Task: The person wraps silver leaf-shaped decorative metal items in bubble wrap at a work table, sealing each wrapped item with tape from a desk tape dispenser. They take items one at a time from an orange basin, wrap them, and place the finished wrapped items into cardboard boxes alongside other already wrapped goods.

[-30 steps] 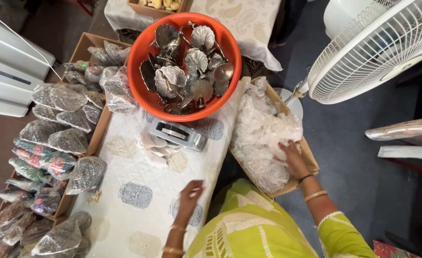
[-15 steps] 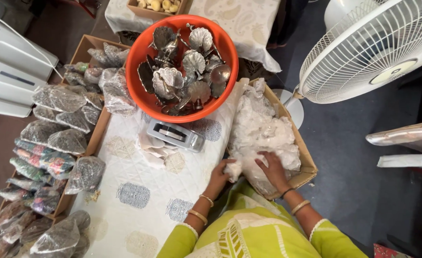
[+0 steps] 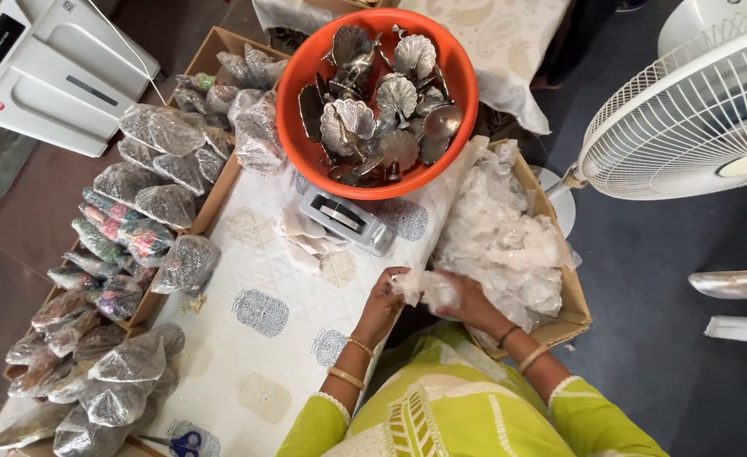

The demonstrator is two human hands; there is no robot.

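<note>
Both hands meet over the near edge of the cloth-covered table (image 3: 263, 338), sharing one crumpled clear plastic bag (image 3: 427, 288). The left hand (image 3: 382, 305) has its fingers curled around the bag's left end, and the right hand (image 3: 468, 300) grips the right end from beneath, so the bag is pinched between the two, held just above the table edge and beside the box on the right. Gold bangles sit on both wrists, and yellow-green sleeves run down to the bottom of the view.

Just right of the hands stands a cardboard box (image 3: 572, 309) heaped with more crumpled clear bags (image 3: 509, 241). Just beyond the hands, farther up the table, lies a small grey weighing scale (image 3: 346, 222) with a short stack of pale paper pieces (image 3: 306, 241) at its left side. Beyond the scale sits a large orange tub (image 3: 306, 127) filled with silvery peacock-shaped metal pieces (image 3: 373, 110).

Along the left side, cardboard trays (image 3: 213, 46) hold many filled clear packets (image 3: 162, 161), some with dark contents and some with coloured ones. A pair of blue-handled scissors (image 3: 183, 442) lies at the near left. A white machine (image 3: 43, 68) sits at the far left, and a white pedestal fan (image 3: 686, 118) stands on the right.
</note>
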